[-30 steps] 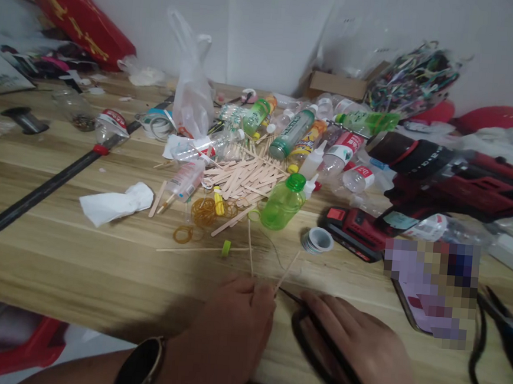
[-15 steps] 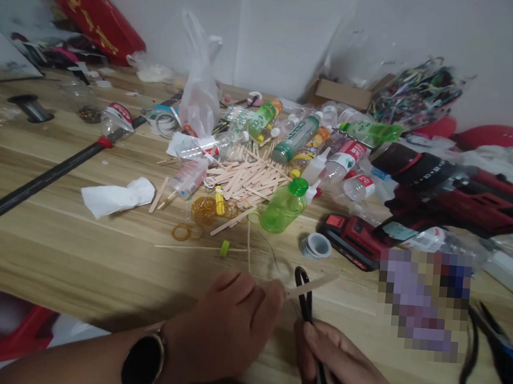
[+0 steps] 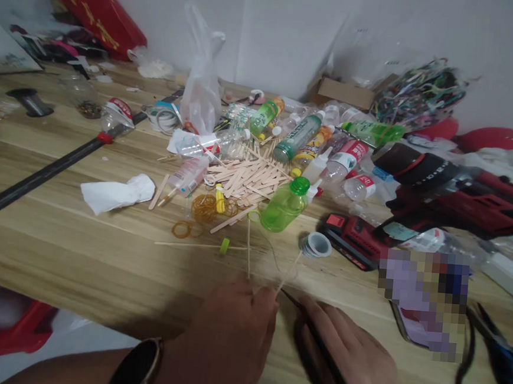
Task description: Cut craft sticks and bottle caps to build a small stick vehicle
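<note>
My left hand (image 3: 239,332), with a watch (image 3: 135,367) on its wrist, is closed round the lower end of a thin wooden craft stick (image 3: 290,270) that slants up to the right. My right hand (image 3: 350,353) grips a black two-armed tool (image 3: 321,354) with a slim pointed tip. That tip lies close beside the stick at my left fingers; whether they touch I cannot tell. Beyond the stick's upper end sits a small spool (image 3: 317,245). Another thin stick (image 3: 249,247) lies just past my left hand, near a green tape piece (image 3: 224,247).
A heap of craft sticks (image 3: 251,180), rubber bands (image 3: 204,208) and a green bottle (image 3: 285,205) lie ahead. A red-black drill (image 3: 443,195) fills the right, above a phone (image 3: 410,328) and pliers (image 3: 502,347). A long black bar (image 3: 40,177) crosses the left; crumpled tissue (image 3: 116,194) lies nearer.
The craft stick has turned from nearly level to steeply upward in my left hand. In my right hand the black tool now shows its pointed tip toward the stick instead of its looped end.
</note>
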`<state>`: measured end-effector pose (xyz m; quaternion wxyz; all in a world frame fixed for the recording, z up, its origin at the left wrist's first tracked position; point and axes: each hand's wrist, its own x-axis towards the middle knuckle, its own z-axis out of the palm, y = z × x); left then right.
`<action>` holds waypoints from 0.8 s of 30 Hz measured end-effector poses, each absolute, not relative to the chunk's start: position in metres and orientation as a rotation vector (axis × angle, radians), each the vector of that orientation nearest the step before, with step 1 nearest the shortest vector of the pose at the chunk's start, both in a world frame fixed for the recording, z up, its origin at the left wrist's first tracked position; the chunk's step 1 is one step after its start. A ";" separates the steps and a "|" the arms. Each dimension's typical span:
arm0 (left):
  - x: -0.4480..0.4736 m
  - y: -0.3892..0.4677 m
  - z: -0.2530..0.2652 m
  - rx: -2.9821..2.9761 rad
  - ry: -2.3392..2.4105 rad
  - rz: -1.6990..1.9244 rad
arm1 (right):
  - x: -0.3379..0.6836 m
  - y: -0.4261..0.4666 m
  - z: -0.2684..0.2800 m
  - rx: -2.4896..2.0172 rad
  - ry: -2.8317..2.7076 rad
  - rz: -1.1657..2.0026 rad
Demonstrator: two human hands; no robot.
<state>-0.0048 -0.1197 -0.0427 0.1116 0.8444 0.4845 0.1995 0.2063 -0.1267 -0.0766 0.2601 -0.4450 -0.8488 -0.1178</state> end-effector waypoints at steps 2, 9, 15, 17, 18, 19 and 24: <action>-0.004 -0.120 -0.041 2.442 1.499 0.487 | 0.210 -0.123 -0.075 -1.145 -2.410 -0.364; -0.013 -0.113 -0.055 2.945 1.310 0.561 | 0.183 -0.128 -0.060 -1.574 -1.234 1.876; -0.022 -0.108 -0.057 2.838 1.180 0.722 | 0.174 -0.134 -0.062 -1.511 -0.886 2.085; -0.019 -0.111 -0.050 2.686 1.258 0.645 | 0.177 -0.135 -0.069 -1.612 -1.336 1.584; -0.017 -0.112 -0.045 2.590 1.311 0.596 | 0.181 -0.135 -0.073 -1.616 -1.604 1.205; -0.015 -0.114 -0.040 2.474 1.369 0.554 | 0.186 -0.134 -0.076 -1.569 -1.849 0.787; -0.012 -0.115 -0.032 2.251 1.437 0.391 | 0.212 -0.124 -0.076 -1.174 -2.483 -0.358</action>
